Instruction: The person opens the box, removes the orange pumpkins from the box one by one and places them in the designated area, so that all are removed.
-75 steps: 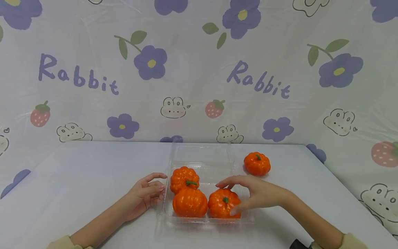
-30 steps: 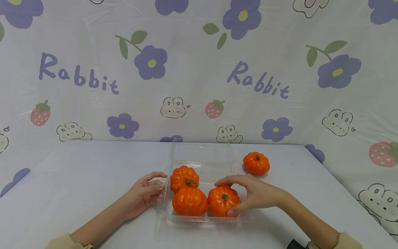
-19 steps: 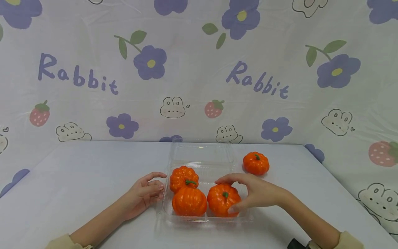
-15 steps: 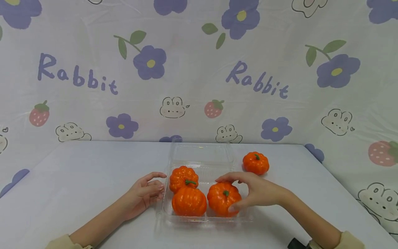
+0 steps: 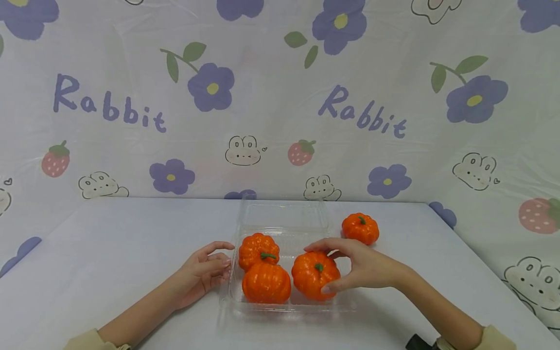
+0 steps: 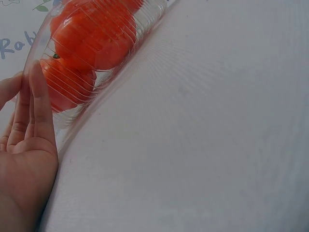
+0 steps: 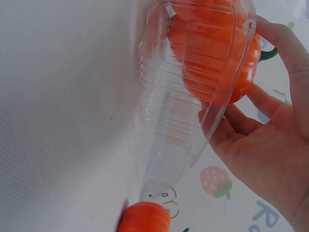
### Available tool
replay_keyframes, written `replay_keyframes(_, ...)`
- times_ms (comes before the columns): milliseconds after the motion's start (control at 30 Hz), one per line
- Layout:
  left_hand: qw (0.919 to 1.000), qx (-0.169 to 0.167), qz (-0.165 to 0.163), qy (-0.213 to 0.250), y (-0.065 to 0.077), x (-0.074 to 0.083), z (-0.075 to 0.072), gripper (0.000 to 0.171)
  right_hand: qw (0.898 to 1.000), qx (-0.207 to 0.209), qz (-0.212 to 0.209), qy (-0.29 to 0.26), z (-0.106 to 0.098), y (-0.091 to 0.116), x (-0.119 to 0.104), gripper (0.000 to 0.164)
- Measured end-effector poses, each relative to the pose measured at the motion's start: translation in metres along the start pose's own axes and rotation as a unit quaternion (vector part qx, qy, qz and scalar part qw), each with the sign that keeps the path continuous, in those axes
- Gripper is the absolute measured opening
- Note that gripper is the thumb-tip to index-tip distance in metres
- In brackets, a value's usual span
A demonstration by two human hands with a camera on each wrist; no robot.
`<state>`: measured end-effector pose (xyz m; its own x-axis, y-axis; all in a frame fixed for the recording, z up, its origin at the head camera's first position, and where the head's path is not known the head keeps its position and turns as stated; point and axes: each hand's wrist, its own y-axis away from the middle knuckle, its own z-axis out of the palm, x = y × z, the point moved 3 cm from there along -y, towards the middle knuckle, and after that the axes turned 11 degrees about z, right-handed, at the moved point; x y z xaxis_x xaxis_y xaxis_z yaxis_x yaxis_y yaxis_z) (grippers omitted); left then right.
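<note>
My right hand (image 5: 367, 265) grips a small orange pumpkin (image 5: 309, 277) with a green stem, thumb at the front and fingers behind. This pumpkin is in the front right of a clear plastic clamshell box (image 5: 302, 307), slightly raised and tilted. In the right wrist view, the box wall (image 7: 178, 96) stands in front of part of the pumpkin. My left hand (image 5: 203, 272) is at the box's left side, its fairly straight fingers touching the rim in the left wrist view. Two more pumpkins sit in the left half, a front one (image 5: 266, 284) and a back one (image 5: 258, 250).
Another orange pumpkin (image 5: 360, 228) lies on the white table (image 5: 131, 233), right of the box and behind my right hand. The box's clear lid (image 5: 284, 214) is folded back. A printed cloth (image 5: 271, 112) hangs behind the table. A dark object (image 5: 417, 341) shows beside the right sleeve.
My right hand has closed on the front right pumpkin and raised it slightly, tilting it and moving it a little toward the back. The left hand and the other pumpkins stay put.
</note>
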<state>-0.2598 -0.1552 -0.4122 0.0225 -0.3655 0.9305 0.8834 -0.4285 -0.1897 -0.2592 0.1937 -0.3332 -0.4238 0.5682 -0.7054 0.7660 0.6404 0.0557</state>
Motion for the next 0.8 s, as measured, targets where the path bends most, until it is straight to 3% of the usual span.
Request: replay_keyframes(800, 1.0000, -0.005, 0.002, 0.002, 0.0010, 0.0006, 0.0003, 0.023, 1.000, 0.015, 0.012, -0.008, -0.0077, 0.0040, -0.0043, 0.064)
